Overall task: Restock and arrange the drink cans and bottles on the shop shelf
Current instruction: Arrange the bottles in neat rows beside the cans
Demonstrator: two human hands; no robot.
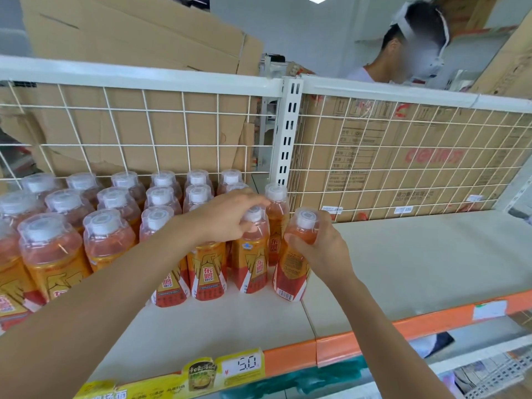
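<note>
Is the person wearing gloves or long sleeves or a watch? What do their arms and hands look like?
No gloves: the left hand and right hand are bare, with no rings that I can see. No watch or bracelet on either wrist. The left arm and right arm are bare too, with no sleeve showing up to the picture's edge.

Close head view, down onto shelf (403, 269)

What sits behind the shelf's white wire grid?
Behind the wire grid stand cardboard boxes: plain boxes at left, a red-printed carton at right. The bottle rows hide the boxes' lower edges at left, so what they rest on cannot be seen.
</note>
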